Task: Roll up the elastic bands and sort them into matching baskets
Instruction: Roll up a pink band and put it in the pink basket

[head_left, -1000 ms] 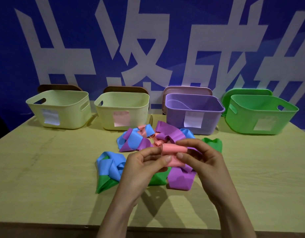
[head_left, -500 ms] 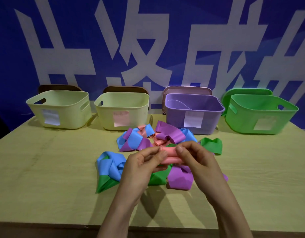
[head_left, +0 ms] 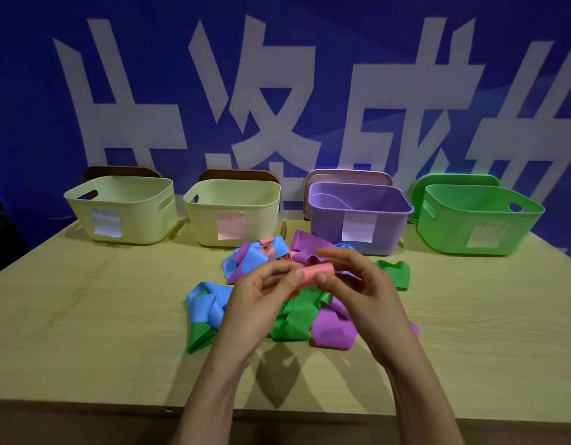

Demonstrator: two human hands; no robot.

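Progress early: pink band [head_left: 316, 273] partly rolled, pinched in both grips, left hand [head_left: 258, 305] and right hand [head_left: 366, 295], just above the desk [head_left: 85, 316]; remaining bands [head_left: 297, 319] lie loose in a pile beneath; no roll visible in any basket [head_left: 325, 234], so sorting looks unstarted.

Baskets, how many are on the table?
4, in a row at the back of the table: pale yellow basket far left, second pale yellow basket beside it, purple basket, green basket far right.

Pink band [head_left: 316, 273] part-rolled, pinched above loose bands [head_left: 297, 319].
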